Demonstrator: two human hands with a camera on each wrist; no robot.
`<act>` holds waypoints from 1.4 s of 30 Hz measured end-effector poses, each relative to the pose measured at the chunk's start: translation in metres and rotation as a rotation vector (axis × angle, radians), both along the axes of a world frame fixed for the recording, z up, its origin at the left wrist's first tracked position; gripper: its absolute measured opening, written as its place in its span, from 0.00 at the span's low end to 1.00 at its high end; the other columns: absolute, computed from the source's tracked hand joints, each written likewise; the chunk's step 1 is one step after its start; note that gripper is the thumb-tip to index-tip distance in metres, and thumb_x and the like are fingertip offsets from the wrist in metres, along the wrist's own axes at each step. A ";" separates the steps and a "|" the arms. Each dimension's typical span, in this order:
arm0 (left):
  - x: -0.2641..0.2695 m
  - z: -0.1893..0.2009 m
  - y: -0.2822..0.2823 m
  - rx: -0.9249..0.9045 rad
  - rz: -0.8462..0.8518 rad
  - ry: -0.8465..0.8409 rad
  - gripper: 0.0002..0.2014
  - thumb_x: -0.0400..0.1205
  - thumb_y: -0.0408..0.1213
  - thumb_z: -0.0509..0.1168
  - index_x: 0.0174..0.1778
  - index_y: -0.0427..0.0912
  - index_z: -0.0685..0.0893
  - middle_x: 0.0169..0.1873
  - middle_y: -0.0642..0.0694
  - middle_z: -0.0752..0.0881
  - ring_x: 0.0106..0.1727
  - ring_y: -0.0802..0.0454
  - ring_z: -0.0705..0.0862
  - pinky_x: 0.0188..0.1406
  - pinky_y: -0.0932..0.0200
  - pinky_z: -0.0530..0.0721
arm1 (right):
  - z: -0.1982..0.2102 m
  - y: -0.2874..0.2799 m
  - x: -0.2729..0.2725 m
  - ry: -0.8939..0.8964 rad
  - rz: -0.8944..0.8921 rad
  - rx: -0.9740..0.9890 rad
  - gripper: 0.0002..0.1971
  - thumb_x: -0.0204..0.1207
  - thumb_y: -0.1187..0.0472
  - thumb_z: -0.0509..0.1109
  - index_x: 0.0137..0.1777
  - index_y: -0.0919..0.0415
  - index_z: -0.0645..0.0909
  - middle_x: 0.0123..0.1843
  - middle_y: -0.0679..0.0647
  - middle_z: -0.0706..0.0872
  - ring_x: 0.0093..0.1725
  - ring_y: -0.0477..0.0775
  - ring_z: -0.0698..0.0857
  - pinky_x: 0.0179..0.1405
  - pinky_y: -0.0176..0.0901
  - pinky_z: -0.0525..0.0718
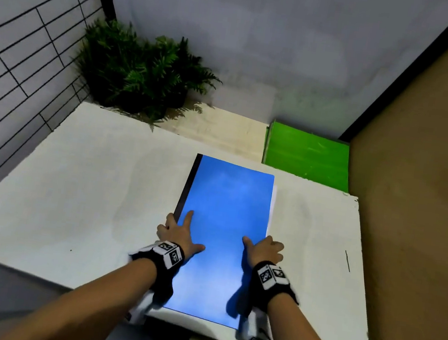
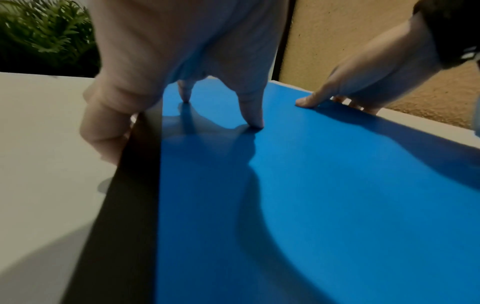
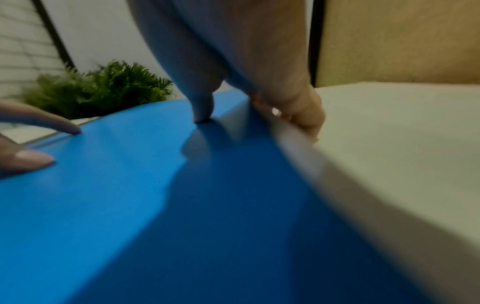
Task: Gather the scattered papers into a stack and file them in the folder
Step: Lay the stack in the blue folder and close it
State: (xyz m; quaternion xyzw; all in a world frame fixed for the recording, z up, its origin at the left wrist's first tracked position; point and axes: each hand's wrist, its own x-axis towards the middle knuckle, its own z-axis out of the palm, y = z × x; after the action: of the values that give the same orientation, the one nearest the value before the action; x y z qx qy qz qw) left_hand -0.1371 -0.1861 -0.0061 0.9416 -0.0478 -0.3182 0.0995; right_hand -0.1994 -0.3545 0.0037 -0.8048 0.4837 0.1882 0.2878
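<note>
A closed blue folder (image 1: 223, 227) with a black spine (image 1: 185, 187) lies lengthwise on the white table (image 1: 70, 191). A thin strip of white papers (image 1: 272, 202) sticks out along its right edge. My left hand (image 1: 179, 232) holds the spine side, with index finger and thumb on the cover (image 2: 311, 185) and the other fingers curled down past the spine (image 2: 130, 205). My right hand (image 1: 266, 248) holds the right side, thumb on the cover (image 3: 130, 195), with its fingers curled against the paper edge (image 3: 293, 144).
A potted fern (image 1: 138, 71) stands at the back left corner. A green folder (image 1: 308, 155) lies at the back right, beside a brown wall (image 1: 429, 198). The table's front edge runs just under my wrists.
</note>
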 end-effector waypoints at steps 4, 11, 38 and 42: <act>0.000 -0.004 -0.003 -0.020 0.005 0.013 0.47 0.72 0.56 0.68 0.78 0.60 0.41 0.78 0.37 0.47 0.68 0.31 0.65 0.64 0.44 0.75 | -0.001 0.003 0.003 -0.057 -0.213 0.103 0.31 0.75 0.55 0.70 0.69 0.72 0.62 0.72 0.71 0.68 0.71 0.71 0.71 0.66 0.56 0.72; 0.006 -0.004 0.009 -0.157 0.126 -0.010 0.50 0.73 0.48 0.71 0.79 0.53 0.39 0.75 0.38 0.54 0.66 0.32 0.65 0.65 0.43 0.75 | -0.003 -0.005 0.001 -0.060 -0.146 0.170 0.25 0.82 0.55 0.58 0.74 0.68 0.62 0.75 0.70 0.67 0.73 0.69 0.70 0.70 0.54 0.69; 0.043 0.014 -0.032 -0.708 -0.065 0.090 0.34 0.76 0.27 0.65 0.75 0.38 0.57 0.71 0.36 0.68 0.72 0.38 0.70 0.70 0.44 0.72 | -0.010 -0.086 -0.019 -0.412 -0.179 0.195 0.26 0.82 0.68 0.57 0.77 0.72 0.55 0.80 0.67 0.62 0.79 0.63 0.63 0.77 0.47 0.59; 0.041 0.010 -0.057 -0.602 -0.137 0.159 0.35 0.75 0.28 0.67 0.75 0.38 0.57 0.69 0.36 0.70 0.69 0.37 0.73 0.64 0.49 0.75 | -0.007 -0.119 -0.018 -0.328 -0.223 0.143 0.23 0.83 0.68 0.52 0.77 0.74 0.57 0.80 0.68 0.61 0.79 0.65 0.62 0.77 0.46 0.57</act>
State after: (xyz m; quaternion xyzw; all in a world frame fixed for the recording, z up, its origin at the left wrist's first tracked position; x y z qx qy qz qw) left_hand -0.0959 -0.2427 0.0040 0.8367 -0.1952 -0.3683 0.3553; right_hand -0.2175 -0.4733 -0.0032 -0.7438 0.5017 0.0555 0.4381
